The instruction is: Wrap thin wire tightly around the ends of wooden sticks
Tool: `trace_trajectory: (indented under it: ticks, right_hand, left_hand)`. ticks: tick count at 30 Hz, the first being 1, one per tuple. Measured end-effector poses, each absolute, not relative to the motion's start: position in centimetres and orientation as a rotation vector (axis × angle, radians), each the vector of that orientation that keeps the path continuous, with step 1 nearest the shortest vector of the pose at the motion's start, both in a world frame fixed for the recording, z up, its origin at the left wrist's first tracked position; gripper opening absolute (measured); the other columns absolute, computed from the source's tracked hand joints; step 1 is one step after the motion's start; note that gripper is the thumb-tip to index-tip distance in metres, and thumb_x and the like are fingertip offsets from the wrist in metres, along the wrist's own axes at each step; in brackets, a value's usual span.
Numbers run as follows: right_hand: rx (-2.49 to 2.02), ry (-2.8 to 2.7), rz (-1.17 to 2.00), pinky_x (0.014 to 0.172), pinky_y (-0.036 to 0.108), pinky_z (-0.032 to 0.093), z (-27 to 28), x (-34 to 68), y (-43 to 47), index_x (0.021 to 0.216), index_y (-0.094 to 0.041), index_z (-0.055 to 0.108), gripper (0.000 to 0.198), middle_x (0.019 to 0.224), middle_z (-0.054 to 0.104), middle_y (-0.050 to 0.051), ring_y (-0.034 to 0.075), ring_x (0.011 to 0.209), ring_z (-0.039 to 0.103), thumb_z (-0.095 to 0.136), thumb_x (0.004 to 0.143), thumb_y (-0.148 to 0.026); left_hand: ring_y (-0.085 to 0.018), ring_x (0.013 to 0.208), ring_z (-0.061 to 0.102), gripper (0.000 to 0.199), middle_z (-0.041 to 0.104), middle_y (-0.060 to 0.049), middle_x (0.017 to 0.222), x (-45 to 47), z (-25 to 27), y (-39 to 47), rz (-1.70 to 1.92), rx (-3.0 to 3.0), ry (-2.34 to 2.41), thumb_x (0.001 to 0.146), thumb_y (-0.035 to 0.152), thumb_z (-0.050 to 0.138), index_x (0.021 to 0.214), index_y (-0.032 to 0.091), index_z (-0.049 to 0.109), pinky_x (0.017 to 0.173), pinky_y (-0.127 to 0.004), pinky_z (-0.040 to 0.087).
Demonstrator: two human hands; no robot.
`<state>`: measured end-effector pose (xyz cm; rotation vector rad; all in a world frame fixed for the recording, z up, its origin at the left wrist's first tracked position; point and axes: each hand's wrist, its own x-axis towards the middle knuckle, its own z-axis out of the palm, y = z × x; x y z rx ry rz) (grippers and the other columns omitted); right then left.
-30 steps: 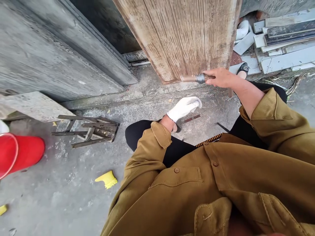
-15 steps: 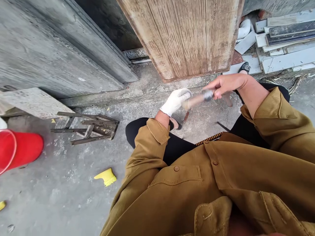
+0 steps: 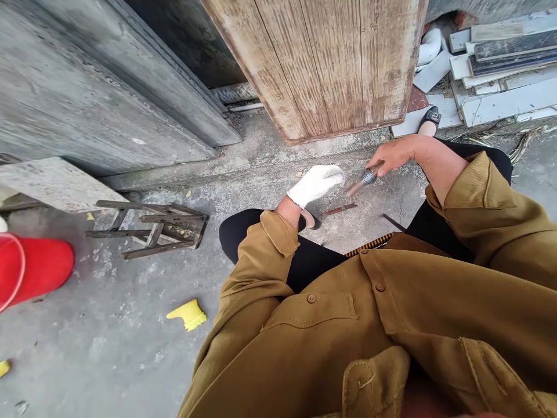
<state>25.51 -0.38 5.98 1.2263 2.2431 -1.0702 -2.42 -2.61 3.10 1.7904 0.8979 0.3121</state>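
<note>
My left hand (image 3: 319, 183), in a white glove, is over the concrete with its fingers curled together. Whatever may be inside them is hidden. To its right, my bare right hand (image 3: 395, 155) grips a short brown tool with a handle wound in silvery wire (image 3: 369, 176); its kind is not clear. The tool's brown end points down toward the gloved hand, a small gap apart. Below the hands, a reddish-brown strip (image 3: 340, 209) lies on the ground. A thin dark bar (image 3: 394, 223) is near my right knee.
A worn wooden panel (image 3: 322, 69) leans ahead. White boards and tiles (image 3: 509, 104) are stacked at the right. On the left are a small wooden stool lying on its side (image 3: 152, 226), a red bucket (image 3: 43, 264) and a yellow scrap (image 3: 188, 314).
The tool in my right hand has drawn away from my left glove and now tilts downward. The reddish-brown strip now shows more fully on the ground.
</note>
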Motion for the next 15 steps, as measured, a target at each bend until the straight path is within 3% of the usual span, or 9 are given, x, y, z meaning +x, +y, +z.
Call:
trace_trajectory:
  ticks: [5,9,13,15]
  right_hand:
    - [1.084,2.047,-1.452,0.079,0.031,0.051,8.4,25.4,-1.1,0.145,-0.026,0.069,0.058,0.1,0.077,0.002,0.017,0.081,0.067,0.076,0.09,-0.044]
    - [1.181,2.231,-1.858,0.075,0.029,0.05,8.9,26.0,-1.3,0.139,-0.021,0.069,0.06,0.091,0.072,0.002,0.015,0.075,0.063,0.074,0.091,-0.056]
    - [1.688,2.38,-2.388,0.066,0.026,0.046,8.0,26.6,-0.6,0.125,-0.016,0.065,0.05,0.085,0.064,0.003,0.012,0.068,0.052,0.069,0.095,-0.055]
    - [2.038,2.29,-2.199,0.066,0.028,0.046,7.5,26.6,-0.2,0.128,-0.015,0.064,0.045,0.086,0.064,0.005,0.013,0.068,0.052,0.065,0.098,-0.049]
  left_hand:
    - [-0.013,0.071,0.057,0.02,0.066,-0.002,0.076,-2.8,2.5,-2.2,0.349,1.727,0.898,0.086,0.031,0.061,0.082,0.013,0.069,0.071,-0.024,0.047]
    - [-0.012,0.062,0.053,0.02,0.062,-0.001,0.071,-2.2,1.4,-2.4,0.511,1.57,0.911,0.089,0.032,0.061,0.084,0.014,0.067,0.063,-0.024,0.045]
    - [-0.009,0.053,0.047,0.026,0.058,0.0,0.066,-1.6,1.2,-2.9,0.448,1.492,0.772,0.096,0.036,0.059,0.087,0.013,0.069,0.055,-0.022,0.042]
    - [-0.008,0.053,0.048,0.024,0.064,-0.003,0.071,-1.3,1.7,-3.2,0.377,1.491,0.736,0.093,0.036,0.064,0.085,0.013,0.07,0.054,-0.022,0.042]
